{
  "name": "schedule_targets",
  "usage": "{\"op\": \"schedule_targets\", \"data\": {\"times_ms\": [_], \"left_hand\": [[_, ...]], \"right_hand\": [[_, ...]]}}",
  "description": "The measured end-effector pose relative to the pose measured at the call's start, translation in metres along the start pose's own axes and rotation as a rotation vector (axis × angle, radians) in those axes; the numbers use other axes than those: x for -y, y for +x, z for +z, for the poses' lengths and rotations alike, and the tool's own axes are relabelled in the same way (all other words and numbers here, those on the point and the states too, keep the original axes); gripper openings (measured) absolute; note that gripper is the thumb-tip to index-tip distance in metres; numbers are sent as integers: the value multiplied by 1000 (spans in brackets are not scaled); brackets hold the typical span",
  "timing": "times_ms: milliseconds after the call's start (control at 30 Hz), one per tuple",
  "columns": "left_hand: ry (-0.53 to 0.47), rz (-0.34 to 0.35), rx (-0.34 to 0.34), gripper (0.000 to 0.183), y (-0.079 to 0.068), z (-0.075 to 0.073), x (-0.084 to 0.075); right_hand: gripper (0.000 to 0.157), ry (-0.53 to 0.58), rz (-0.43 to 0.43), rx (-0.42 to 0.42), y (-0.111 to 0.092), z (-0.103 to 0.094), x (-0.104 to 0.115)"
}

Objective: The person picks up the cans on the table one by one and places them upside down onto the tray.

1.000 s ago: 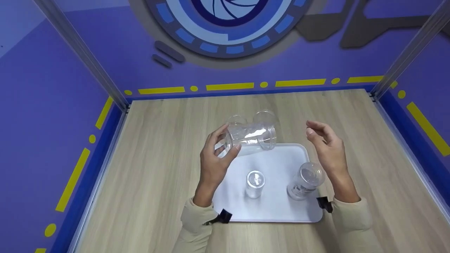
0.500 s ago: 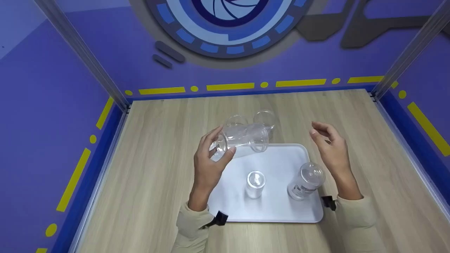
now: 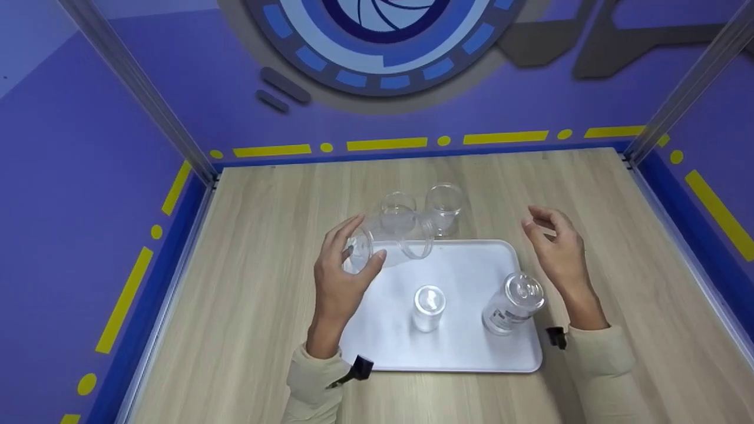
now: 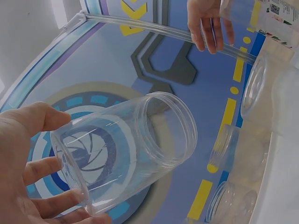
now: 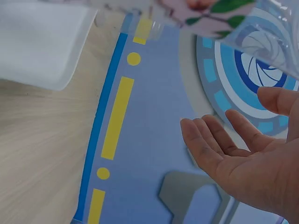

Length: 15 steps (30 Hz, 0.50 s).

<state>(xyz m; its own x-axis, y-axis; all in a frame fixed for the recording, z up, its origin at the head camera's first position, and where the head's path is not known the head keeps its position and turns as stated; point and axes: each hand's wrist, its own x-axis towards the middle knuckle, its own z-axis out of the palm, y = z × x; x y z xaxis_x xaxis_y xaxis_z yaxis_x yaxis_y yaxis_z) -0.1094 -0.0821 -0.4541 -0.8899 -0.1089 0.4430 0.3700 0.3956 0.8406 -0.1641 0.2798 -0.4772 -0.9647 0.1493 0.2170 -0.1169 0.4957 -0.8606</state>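
A clear plastic jar (image 4: 117,154) lies sideways in the air, its threaded mouth to the right. My left hand (image 3: 339,282) holds it round its base end, thumb on one side and fingers on the other, above the far left part of a white tray (image 3: 459,356). My right hand (image 3: 556,250) hovers right of the tray with loosely bent fingers, holding nothing; in the right wrist view its palm (image 5: 252,168) shows bare. Nearest to it on the tray is a larger clear jar (image 3: 512,303) with a printed label. A small clear jar (image 3: 429,309) stands mid-tray.
Behind the tray, two clear containers (image 3: 445,203) stand side by side on the wooden table (image 3: 265,265); the held jar partly overlaps them in the head view. Blue printed panels (image 3: 377,126) wall in the back and both sides. Each sleeve carries a small black wrist camera (image 3: 360,368).
The left hand has shifted left and slightly towards the body, carrying the jar with it. My right hand has drifted a little to the right. The jars on the tray stay put.
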Motion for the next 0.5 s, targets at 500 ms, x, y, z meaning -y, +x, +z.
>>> {"op": "schedule_targets", "data": {"times_ms": [500], "left_hand": [[68, 31, -32, 62, -5, -8, 6]], "right_hand": [[46, -78, -9, 12, 9, 5, -22]]}}
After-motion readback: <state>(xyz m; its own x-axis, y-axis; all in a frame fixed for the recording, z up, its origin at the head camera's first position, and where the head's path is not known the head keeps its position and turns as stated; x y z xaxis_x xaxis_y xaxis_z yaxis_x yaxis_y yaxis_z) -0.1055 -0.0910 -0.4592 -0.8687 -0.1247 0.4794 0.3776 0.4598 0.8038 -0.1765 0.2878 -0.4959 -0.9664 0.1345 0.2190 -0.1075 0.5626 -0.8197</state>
